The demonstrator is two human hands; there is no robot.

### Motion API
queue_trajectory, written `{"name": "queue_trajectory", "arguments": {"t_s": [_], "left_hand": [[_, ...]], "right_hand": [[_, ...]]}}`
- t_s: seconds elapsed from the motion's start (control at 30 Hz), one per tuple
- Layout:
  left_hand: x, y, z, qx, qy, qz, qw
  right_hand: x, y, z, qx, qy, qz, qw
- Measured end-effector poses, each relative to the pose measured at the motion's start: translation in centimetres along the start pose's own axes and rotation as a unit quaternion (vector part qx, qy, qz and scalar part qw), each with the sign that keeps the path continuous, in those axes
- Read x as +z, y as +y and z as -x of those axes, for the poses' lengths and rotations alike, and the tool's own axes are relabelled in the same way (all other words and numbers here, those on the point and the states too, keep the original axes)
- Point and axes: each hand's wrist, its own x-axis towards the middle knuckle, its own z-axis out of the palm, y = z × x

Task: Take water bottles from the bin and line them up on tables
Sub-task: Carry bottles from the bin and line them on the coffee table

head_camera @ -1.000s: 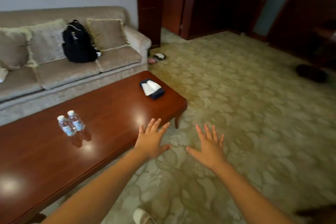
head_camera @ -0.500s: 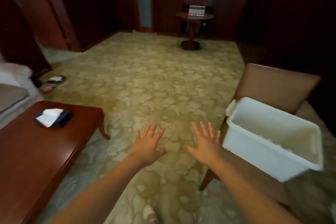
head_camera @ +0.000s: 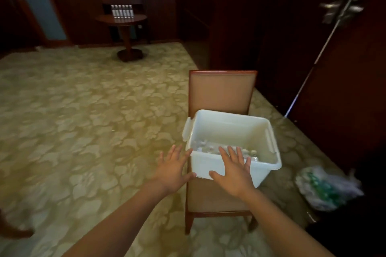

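A white plastic bin (head_camera: 227, 129) stands on the seat of a wooden chair (head_camera: 221, 89). Several clear water bottles (head_camera: 208, 148) lie in its bottom, blurred. My left hand (head_camera: 173, 170) is spread flat, empty, just left of the bin's near corner. My right hand (head_camera: 235, 170) is spread flat in front of the bin's near wall, fingers over its rim, holding nothing. A row of several bottles (head_camera: 122, 11) stands on a small round table (head_camera: 121, 19) far across the room.
Patterned carpet (head_camera: 83, 121) fills the left and middle. Dark wooden doors and cabinets (head_camera: 334, 69) close off the right. A plastic bag (head_camera: 325, 190) lies on the floor right of the chair. A table leg (head_camera: 12, 229) shows at the lower left edge.
The view has swung right from the sofa and long table to the bin on the chair. Both spread hands now reach the bin's near side.
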Motion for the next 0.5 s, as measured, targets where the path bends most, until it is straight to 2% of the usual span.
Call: {"name": "queue_trajectory", "arguments": {"t_s": [0.2,0.5], "left_hand": [[0.4,2.9,-8.6,0.055,-0.025,0.009,0.998],[2.6,5.7,-16.8,0.089,-0.068,0.013,0.994]], "right_hand": [[-1.7,5.0,-4.4,0.076,-0.005,0.001,0.997],[-1.8,10.6,-9.1,0.121,-0.041,0.007,0.992]]}}
